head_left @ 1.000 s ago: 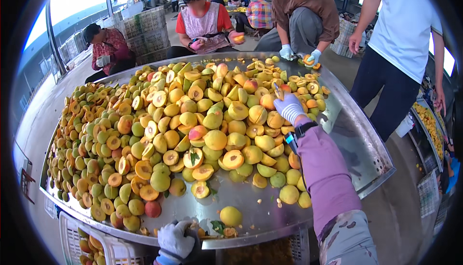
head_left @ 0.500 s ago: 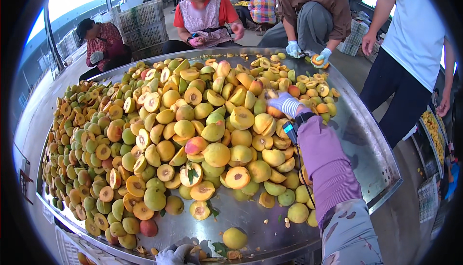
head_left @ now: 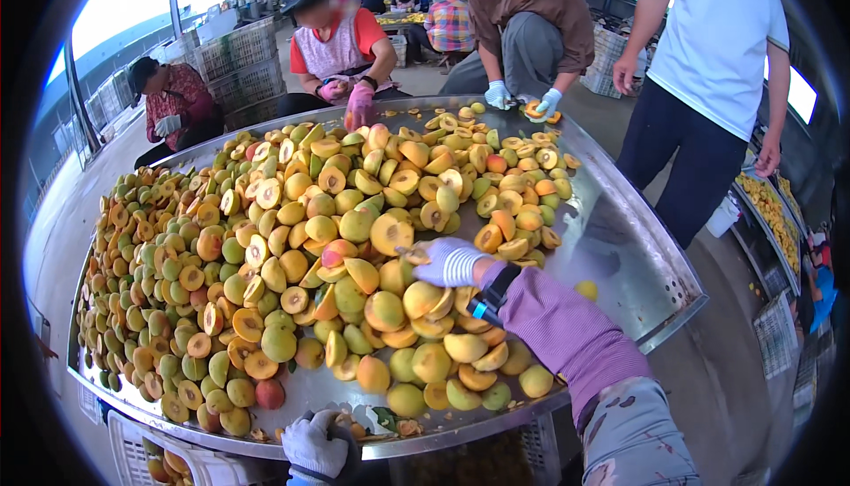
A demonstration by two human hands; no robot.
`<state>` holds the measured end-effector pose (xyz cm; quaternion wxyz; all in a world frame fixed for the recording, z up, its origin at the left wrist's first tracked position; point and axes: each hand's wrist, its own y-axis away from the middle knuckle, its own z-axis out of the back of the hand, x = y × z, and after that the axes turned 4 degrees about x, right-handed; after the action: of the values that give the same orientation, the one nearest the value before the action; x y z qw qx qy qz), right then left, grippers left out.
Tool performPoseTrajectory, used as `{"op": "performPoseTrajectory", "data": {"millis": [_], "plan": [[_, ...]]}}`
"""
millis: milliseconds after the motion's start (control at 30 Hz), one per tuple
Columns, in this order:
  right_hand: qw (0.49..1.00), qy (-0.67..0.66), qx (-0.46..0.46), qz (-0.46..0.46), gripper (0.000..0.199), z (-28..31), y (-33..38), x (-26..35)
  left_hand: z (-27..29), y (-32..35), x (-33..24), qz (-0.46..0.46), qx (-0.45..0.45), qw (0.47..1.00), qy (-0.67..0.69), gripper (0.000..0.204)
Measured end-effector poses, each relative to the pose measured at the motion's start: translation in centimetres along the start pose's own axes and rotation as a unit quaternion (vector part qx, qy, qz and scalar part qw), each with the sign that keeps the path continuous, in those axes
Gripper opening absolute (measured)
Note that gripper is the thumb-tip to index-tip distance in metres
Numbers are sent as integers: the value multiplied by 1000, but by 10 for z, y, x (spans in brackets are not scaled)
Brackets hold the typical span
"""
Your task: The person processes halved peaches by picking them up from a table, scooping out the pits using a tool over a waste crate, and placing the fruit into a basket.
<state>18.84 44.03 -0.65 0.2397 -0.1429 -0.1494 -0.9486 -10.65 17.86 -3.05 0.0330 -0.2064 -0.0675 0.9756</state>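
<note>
A heap of yellow-green stone fruit (head_left: 279,343), whole and halved with some pits showing, covers much of a metal tray table (head_left: 651,260). My right hand (head_left: 447,262), in a white glove with a striped cuff, reaches into the middle of the heap. Its fingers point left and lie against the fruit, with brownish tips slightly blurred. At the near edge of the tray my left hand (head_left: 316,444), in a greyish glove, is closed with the fingers curled; what it holds, if anything, is hidden. Beside it lie a leaf (head_left: 386,418) and fruit scraps (head_left: 409,428).
Across the table, a person in a red top (head_left: 367,34) with pink gloves reaches to the heap. A crouching person (head_left: 531,34) holds fruit halves at the far edge. Another person (head_left: 717,52) stands at the right. Plastic crates (head_left: 239,52) stack behind; one crate (head_left: 190,461) sits below the near edge.
My right hand has come nearer and left, and fruit has shifted toward the near edge with it. The view has turned a little. The person in red has put a hand to the heap.
</note>
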Motion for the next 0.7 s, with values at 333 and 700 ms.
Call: {"op": "performPoseTrajectory", "data": {"millis": [333, 700], "plan": [[972, -26, -108, -207, 45, 65, 51, -81, -6, 7, 6, 3, -1, 1000, -15, 13], [982, -13, -19, -185, 54, 30, 37, -88, -2, 6, 6, 49, 32, 998, -15, 14]]}}
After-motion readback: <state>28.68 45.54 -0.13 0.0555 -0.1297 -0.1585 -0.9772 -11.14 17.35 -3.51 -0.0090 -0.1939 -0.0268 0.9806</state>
